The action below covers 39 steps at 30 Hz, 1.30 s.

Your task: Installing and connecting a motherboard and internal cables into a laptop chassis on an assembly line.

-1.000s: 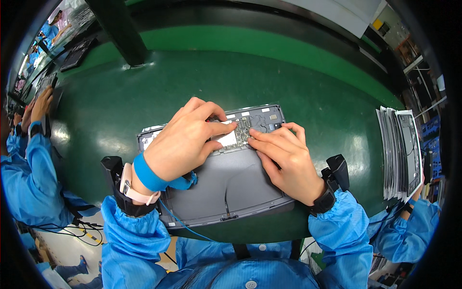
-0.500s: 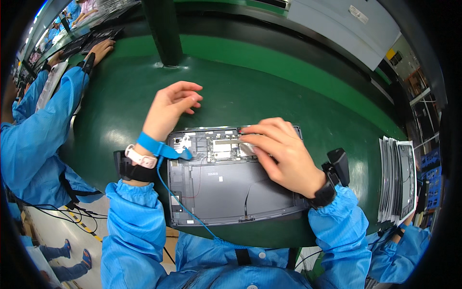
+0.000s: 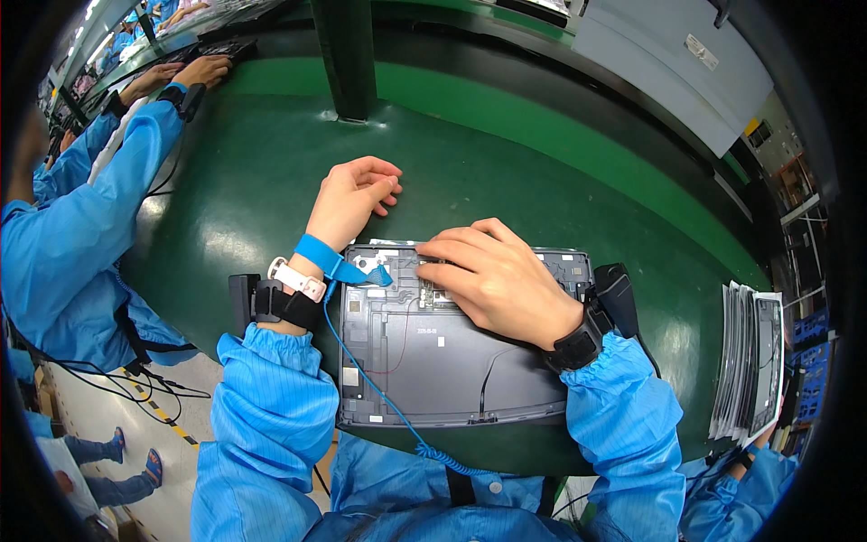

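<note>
A dark grey tablet-like housing (image 3: 415,343) lies on the green table in front of me, its inside facing up. Across its upper part runs a circuit board (image 3: 439,296), mostly hidden under my right hand (image 3: 492,280). That hand is palm down, fingers stretched toward the left over the board, with nothing visible in its grasp. My left hand (image 3: 357,199) hovers past the housing's upper left edge, fingers loosely curled and holding nothing that shows. A blue wrist strap (image 3: 321,256) circles my left wrist, and its coiled cord (image 3: 384,397) crosses the housing's left side.
A stack of flat panels (image 3: 750,361) stands at the table's right end. A dark post (image 3: 346,63) rises from the far side. At left, another person's blue sleeve (image 3: 117,190) reaches over the table. A grey panel (image 3: 673,68) hangs at the far right.
My right hand has slid left along the board and now lies flatter, covering more of it. The left hand stays beyond the housing's edge, its fingers a little more curled. The view has shifted slightly.
</note>
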Each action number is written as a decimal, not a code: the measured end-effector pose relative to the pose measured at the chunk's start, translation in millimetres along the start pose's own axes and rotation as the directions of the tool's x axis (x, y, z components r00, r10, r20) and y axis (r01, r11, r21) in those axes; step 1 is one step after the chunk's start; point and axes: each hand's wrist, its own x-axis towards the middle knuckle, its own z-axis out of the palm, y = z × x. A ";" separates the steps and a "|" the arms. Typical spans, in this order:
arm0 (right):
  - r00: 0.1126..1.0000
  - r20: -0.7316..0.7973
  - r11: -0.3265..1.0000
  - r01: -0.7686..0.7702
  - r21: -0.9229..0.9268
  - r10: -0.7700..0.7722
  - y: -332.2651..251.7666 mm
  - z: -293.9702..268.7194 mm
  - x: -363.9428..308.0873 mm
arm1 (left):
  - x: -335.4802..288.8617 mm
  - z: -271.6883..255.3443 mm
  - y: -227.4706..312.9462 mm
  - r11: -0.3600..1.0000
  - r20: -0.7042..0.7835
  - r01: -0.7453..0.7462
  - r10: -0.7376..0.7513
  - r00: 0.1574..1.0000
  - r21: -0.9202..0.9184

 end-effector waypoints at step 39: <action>0.263 0.634 -0.462 -0.496 0.735 0.727 -36.4 -96.0 -123.9 | -1.6 3.5 -1.4 0.996 -0.059 -0.042 0.046 0.997 0.074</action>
